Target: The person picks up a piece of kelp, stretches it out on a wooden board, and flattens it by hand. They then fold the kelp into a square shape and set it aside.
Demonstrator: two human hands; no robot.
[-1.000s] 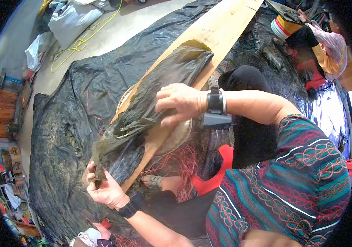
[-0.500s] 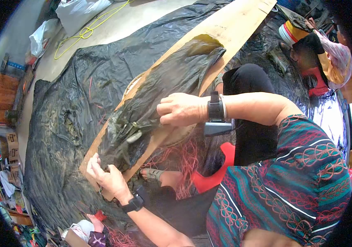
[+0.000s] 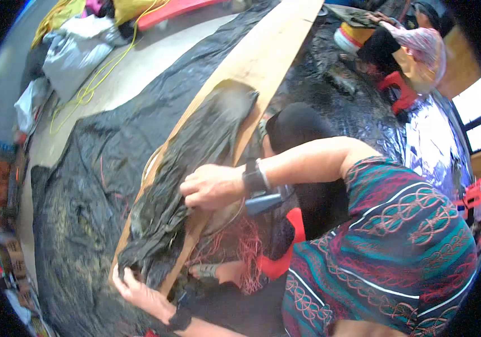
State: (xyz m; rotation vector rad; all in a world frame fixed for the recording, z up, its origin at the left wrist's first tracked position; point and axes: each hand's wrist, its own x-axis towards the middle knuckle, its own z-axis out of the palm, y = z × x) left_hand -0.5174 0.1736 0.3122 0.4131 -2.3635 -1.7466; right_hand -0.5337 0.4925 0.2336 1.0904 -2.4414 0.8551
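Note:
A bundle of long, dark, wrinkled leaves [image 3: 195, 135] lies lengthwise on a pale wooden board [image 3: 263, 42]. My right hand [image 3: 215, 186], wearing a black wrist strap, has its fingers curled closed at the bundle's near edge, about midway along. At the lower end of the board, my left hand [image 3: 139, 289] bends its fingers around the tip of the leaves. Part of that grip is hidden. The round rim of a basket-like thing [image 3: 149, 168] shows under the board.
Black plastic sheeting [image 3: 77, 224] covers the floor. Red strings [image 3: 246, 253] hang beside a red plastic stool [image 3: 280, 264] by my legs. Pale sacks [image 3: 77, 53] and a yellow cord [image 3: 86, 92] lie at upper left. Another person [image 3: 420, 48] works at upper right.
The view has shifted, so the board sits lower and further left. My left hand, formerly with fingers raised by the board's end, now meets the leaf tips. The leaves reach closer to that end.

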